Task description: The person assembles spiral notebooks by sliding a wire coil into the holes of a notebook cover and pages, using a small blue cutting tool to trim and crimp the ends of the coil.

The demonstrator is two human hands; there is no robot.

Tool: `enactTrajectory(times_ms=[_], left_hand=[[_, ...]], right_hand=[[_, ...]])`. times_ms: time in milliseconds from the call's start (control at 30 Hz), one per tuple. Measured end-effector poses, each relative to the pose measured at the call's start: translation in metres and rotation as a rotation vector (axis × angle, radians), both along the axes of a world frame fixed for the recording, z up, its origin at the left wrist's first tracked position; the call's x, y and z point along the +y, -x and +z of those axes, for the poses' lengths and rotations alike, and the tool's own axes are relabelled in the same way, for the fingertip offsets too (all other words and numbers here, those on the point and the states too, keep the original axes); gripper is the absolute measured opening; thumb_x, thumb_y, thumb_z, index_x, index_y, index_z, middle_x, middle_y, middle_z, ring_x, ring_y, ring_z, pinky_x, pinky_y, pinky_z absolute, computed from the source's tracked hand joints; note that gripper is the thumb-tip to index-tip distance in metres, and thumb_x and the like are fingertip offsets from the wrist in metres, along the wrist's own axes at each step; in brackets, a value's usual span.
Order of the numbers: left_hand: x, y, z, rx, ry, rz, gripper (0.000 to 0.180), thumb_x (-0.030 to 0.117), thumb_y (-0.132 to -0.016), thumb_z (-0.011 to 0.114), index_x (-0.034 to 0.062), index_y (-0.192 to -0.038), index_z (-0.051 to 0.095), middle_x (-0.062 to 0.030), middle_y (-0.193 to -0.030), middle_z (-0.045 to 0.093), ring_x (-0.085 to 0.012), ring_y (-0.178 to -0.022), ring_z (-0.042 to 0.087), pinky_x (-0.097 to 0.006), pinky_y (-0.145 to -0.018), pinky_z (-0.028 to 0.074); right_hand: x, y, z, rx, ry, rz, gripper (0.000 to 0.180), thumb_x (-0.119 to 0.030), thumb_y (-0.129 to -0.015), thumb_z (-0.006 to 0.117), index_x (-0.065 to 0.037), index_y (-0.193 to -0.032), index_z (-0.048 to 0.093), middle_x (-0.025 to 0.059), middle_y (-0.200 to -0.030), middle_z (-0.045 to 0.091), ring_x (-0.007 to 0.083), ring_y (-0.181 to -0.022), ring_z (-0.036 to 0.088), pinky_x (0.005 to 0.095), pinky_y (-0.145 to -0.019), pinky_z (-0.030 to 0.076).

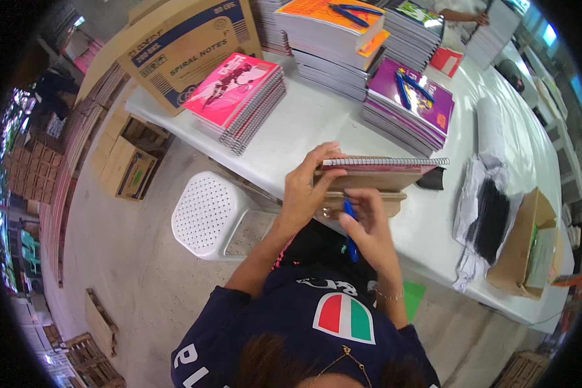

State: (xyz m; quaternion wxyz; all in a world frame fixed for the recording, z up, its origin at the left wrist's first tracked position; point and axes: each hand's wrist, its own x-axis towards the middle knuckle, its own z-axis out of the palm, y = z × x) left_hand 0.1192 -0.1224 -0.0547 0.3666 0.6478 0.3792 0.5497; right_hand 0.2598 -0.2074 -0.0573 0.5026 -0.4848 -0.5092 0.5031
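My left hand point(304, 187) grips a spiral notebook point(375, 179) by its left end, thumb on the brown cardboard cover. It stands on edge over the table's near edge, its wire coil running along the top. Below the coil, my right hand point(374, 226) is closed round pliers with blue handles point(352, 249); their jaws are mostly hidden by my fingers. A brown board point(394, 204) shows just under the notebook. Beyond it stands a stack of purple notebooks point(410, 107) with another pair of blue pliers point(404, 90) on top.
Pink notebooks point(236, 90) are stacked at the left by a large carton point(187, 52). Orange-topped stacks point(330, 32) with pliers stand farther back. Black wire coils in paper point(488, 216) and an open box point(524, 252) lie right. A white stool point(207, 213) stands left; another person's hand point(482, 19) is far right.
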Motion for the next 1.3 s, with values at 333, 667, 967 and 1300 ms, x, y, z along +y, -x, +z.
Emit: enactTrajectory(times_ms=[333, 667, 967, 1300], left_hand=[[0.031, 0.039, 0.065, -0.064, -0.097, 0.083, 0.024, 0.02, -0.1, 0.047, 0.0011, -0.113, 0.054, -0.0065, -0.095, 0.057, -0.0146, -0.088, 0.054, -0.029, -0.084, 0.044], [0.214, 0.135, 0.186, 0.882, -0.733, 0.22, 0.02, 0.016, -0.089, 0.041, -0.0005, -0.092, 0.05, -0.0167, -0.09, 0.052, -0.0333, -0.087, 0.052, -0.039, -0.08, 0.041], [0.301, 0.134, 0.069, 1.033, -0.341, -0.139, 0.04, 0.029, -0.094, 0.043, 0.0092, -0.124, 0.061, -0.0188, -0.119, 0.059, -0.0344, -0.108, 0.057, -0.041, -0.098, 0.043], [0.246, 0.231, 0.013, 1.298, -0.163, 0.205, 0.057, 0.054, -0.097, 0.037, 0.025, -0.147, 0.04, -0.0176, -0.149, 0.036, -0.0354, -0.14, 0.031, -0.049, -0.111, 0.03]], right_hand=[[-0.054, -0.144, -0.075, -1.203, -0.192, -0.623, 0.035, -0.011, -0.088, 0.061, -0.002, -0.121, 0.056, 0.017, -0.117, 0.056, 0.0333, -0.112, 0.052, 0.0434, -0.1, 0.035], [-0.052, -0.143, -0.08, -1.177, -0.146, -0.649, 0.032, -0.012, -0.09, 0.059, -0.004, -0.12, 0.058, 0.0161, -0.122, 0.055, 0.0323, -0.119, 0.048, 0.0448, -0.103, 0.03], [-0.052, -0.146, -0.072, -1.129, -0.124, -0.617, 0.029, -0.013, -0.091, 0.058, -0.002, -0.118, 0.058, 0.0162, -0.119, 0.056, 0.0332, -0.115, 0.05, 0.0438, -0.102, 0.032], [0.018, -0.185, -0.024, -0.842, -0.296, -0.576, 0.024, -0.012, -0.095, 0.057, -0.002, -0.116, 0.059, 0.0115, -0.114, 0.061, 0.025, -0.11, 0.055, 0.0356, -0.097, 0.04]])
